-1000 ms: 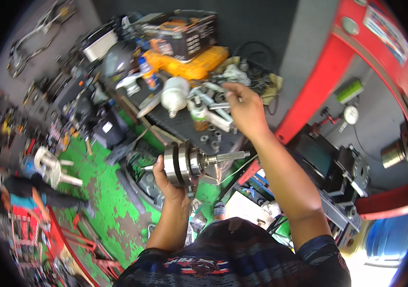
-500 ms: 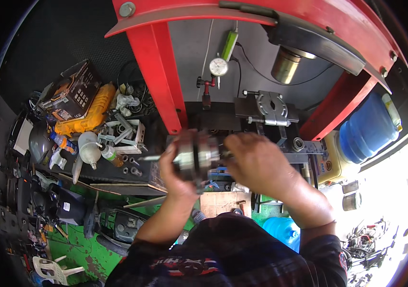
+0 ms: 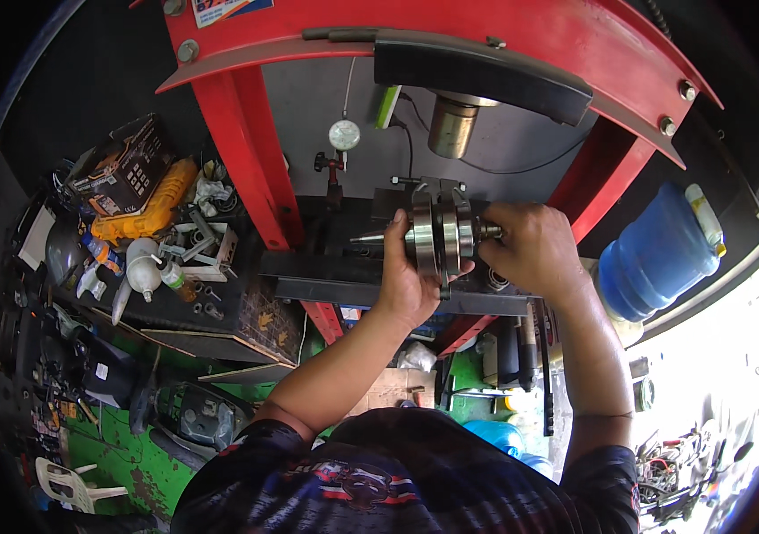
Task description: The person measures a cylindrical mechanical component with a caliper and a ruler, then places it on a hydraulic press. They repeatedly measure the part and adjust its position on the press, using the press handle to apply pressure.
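Observation:
A shiny steel crankshaft (image 3: 424,238) with round webs and a tapered shaft end is held level above the press bed. My left hand (image 3: 408,287) supports its webs from below and from the left side, thumb up along the front web. The fingers of my right hand (image 3: 535,245) are closed around the short shaft end on the right. Directly above hangs the brass-coloured press ram (image 3: 452,129). Behind the crankshaft, a bearing separator (image 3: 437,185) is mostly hidden. A dial indicator (image 3: 344,135) on a red stand is to the left.
The red press frame (image 3: 242,165) rises on both sides. On the left bench are a yellow case (image 3: 144,214), a cardboard box (image 3: 121,169), bottles and metal parts. At right stands a blue water jug (image 3: 660,254). A white chair (image 3: 77,485) is on the green floor.
The crankshaft has moved right and up, toward the press, with both hands on it. The view has shifted, and the blurred hands now show sharply.

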Demonstrator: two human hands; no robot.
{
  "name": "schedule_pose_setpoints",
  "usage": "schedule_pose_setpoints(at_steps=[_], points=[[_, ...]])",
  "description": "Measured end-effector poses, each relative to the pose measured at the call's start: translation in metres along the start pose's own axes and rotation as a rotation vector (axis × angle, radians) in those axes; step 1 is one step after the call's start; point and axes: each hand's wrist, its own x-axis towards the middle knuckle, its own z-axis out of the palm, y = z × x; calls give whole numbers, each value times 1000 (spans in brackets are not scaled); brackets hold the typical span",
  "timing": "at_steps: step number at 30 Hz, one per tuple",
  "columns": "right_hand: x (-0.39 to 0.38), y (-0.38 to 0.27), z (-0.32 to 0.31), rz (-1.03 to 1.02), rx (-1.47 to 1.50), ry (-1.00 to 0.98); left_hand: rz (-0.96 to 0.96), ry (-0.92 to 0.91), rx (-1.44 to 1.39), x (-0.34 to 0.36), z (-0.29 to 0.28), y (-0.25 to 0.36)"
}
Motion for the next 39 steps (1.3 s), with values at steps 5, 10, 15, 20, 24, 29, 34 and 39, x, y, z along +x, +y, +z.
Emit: schedule_pose_setpoints(at_steps=[5, 10, 15, 20, 24, 29, 34, 39], points=[[3, 23, 8, -40, 5, 59, -84, 11, 47, 6, 5, -1], [8, 34, 12, -57, 9, 64, -135, 54, 127, 5, 7, 2], [16, 36, 16, -75, 34, 106, -206, 115, 277, -4, 1, 11], [28, 44, 23, -117, -13, 106, -227, 158, 390, -15, -8, 18], [33, 50, 33, -107, -37, 111, -236, 150, 668, -30, -2, 36], [41, 57, 42, -87, -67, 111, 0, 92, 962, -40, 6, 71], [43, 59, 41, -98, -17, 103, 262, 89, 1294, -6, 0, 95], [43, 58, 43, -93, -32, 114, 347, -52, 1843, 31, 16, 107]])
